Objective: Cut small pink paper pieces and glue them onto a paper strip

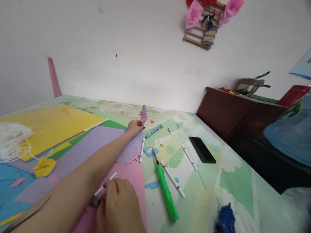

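Note:
My left hand (135, 127) reaches far across the table, its fingers pinched at the lower end of a purple stick (144, 112) trimmed with pink paper cutouts. Close to me, my right hand (122, 206) is curled, with fingertips on a thin white stick (109, 180) over the pink sheet (134, 176). A small brown cylinder (95, 200) shows beside its thumb side; whether the hand touches it I cannot tell. Right of my left hand lies a blue decorated stick (154, 131). A green utility knife (166, 192) lies with its blade out, near another white stick (172, 179).
Yellow card (62, 123), purple paper (107, 141) and tangled white string (3, 141) lie on the left. To the right are a black phone (202, 149) and a blue glue gun (226, 228). A brown cabinet (226, 113) stands beyond the table's right edge.

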Demonstrator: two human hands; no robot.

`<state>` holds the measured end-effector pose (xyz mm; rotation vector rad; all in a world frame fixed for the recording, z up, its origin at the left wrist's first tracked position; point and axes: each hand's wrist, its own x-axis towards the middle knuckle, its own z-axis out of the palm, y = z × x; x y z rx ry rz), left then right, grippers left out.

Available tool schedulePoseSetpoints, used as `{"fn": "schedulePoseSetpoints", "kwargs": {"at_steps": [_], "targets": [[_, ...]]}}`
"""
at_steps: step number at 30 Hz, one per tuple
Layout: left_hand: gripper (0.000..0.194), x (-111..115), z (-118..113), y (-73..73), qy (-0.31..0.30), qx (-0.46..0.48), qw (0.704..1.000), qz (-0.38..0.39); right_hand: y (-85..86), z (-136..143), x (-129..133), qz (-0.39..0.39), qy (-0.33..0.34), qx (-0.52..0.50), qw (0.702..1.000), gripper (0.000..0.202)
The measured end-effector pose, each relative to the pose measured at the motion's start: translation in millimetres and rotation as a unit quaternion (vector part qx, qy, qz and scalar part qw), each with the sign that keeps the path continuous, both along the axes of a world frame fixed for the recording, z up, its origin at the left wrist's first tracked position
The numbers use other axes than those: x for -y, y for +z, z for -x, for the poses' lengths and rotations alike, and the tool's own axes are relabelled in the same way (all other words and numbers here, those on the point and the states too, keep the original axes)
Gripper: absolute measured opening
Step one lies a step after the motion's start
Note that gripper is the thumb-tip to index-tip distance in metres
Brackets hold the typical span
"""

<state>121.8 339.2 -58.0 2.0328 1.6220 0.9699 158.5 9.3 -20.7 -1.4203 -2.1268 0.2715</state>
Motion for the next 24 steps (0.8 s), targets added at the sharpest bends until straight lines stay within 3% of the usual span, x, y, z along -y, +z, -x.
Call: {"fn": "schedulePoseSetpoints", "kwargs": {"at_steps": [24], "targets": [[0.029, -1.1, -0.5, -1.0, 0.007, -0.056, 0.998, -0.012, 3.0, 0.4, 0.7, 0.033, 0.013, 0.001, 0.999, 0.02]]}}
